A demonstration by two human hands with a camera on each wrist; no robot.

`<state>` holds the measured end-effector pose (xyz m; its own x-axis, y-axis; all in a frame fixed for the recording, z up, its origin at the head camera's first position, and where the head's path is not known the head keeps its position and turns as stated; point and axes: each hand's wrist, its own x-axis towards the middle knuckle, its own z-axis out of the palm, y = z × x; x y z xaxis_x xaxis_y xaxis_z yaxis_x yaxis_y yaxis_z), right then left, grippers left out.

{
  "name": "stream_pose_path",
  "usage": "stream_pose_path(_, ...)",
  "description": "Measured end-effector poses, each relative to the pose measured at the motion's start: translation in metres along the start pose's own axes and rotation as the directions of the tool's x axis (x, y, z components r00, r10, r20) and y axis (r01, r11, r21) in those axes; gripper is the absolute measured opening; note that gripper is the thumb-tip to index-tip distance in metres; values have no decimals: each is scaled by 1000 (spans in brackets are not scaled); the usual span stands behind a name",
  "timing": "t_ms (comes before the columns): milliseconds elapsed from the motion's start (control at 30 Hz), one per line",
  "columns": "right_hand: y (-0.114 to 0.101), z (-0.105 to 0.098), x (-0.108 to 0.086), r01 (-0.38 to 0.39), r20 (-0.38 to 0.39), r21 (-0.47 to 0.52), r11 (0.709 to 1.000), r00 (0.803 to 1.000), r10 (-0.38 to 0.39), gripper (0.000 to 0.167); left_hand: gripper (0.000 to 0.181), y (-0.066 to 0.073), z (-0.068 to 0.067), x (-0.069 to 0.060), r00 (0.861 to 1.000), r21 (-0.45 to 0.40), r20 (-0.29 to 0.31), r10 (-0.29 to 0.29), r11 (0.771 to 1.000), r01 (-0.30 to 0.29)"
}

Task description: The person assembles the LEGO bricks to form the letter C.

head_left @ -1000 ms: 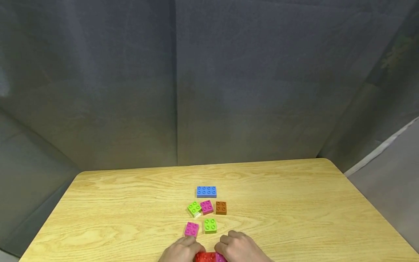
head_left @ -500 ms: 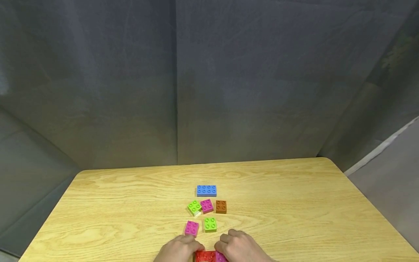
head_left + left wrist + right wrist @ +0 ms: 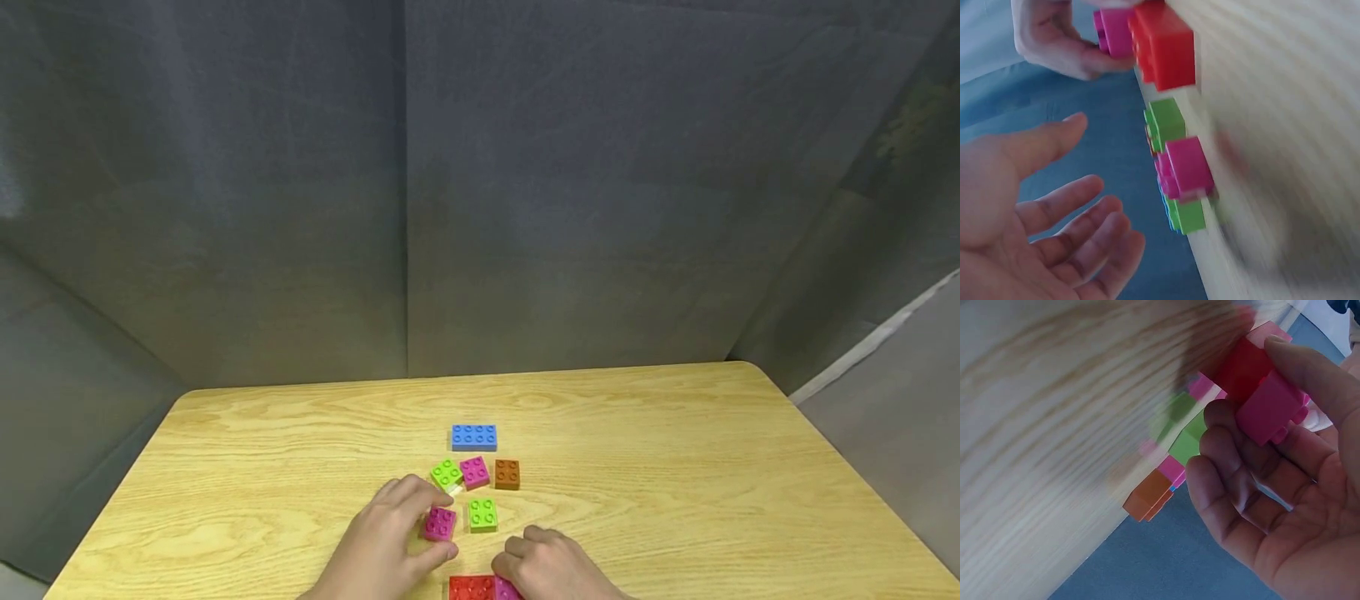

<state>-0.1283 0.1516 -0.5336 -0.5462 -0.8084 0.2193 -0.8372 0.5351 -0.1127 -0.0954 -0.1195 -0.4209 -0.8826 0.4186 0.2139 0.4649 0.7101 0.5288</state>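
Note:
My left hand (image 3: 384,537) is spread round a magenta toy brick (image 3: 439,524), thumb on the near side and fingers on the far side. In the left wrist view, that hand's fingers are parted and stand apart from the magenta brick (image 3: 1189,167). At the near edge of the head view, my right hand (image 3: 553,568) holds a pink-purple brick (image 3: 506,588) between thumb and fingers. It sits against a red brick (image 3: 471,587). The right wrist view shows the thumb and curled fingers about the pink brick (image 3: 1269,411) beside the red brick (image 3: 1241,369).
Farther back on the wooden table (image 3: 675,467) lie two lime green bricks (image 3: 482,515), another magenta brick (image 3: 474,472) and a brown brick (image 3: 507,474). Behind them is a longer blue brick (image 3: 474,437). A dark grey curtain (image 3: 562,208) stands past the far edge.
My left hand has left the red brick and moved forward to the near magenta brick, its fingers spreading. My right hand stays in place on its pink-purple brick.

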Motion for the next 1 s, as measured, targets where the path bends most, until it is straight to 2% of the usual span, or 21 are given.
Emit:
stream_pose_path(167,-1,-4,0,-4,12,-15,1000,1000,4,62,52,-6,1,8,1000,34,19,-12,999,11)
stream_pose_path(400,-8,-18,4,4,6,45,999,1000,-4,60,55,-18,9,14,997,22,71,-30,999,29)
stream_pose_path(467,-17,-36,8,-5,31,34,999,999,4,57,54,-19,10,15,996,23,77,-35,999,34)
stream_pose_path(567,-15,-32,7,-11,48,8,1000,999,11,55,54,-21,12,16,997,29,76,-29,999,27)
stream_pose_path(700,-7,-15,4,-1,39,8,1000,999,1,57,52,-24,14,17,997,28,73,-10,1000,8)
stream_pose_path(867,-16,-35,7,-11,38,44,999,999,9,58,48,-26,18,18,997,26,76,5,1000,-7)
stream_pose_path(933,-17,-37,8,-7,33,42,999,999,6,59,46,-27,19,19,997,29,82,4,1000,-7)
stream_pose_path(1000,-19,-43,9,-18,57,39,999,998,16,57,45,-27,20,19,996,31,88,1,1000,-3)
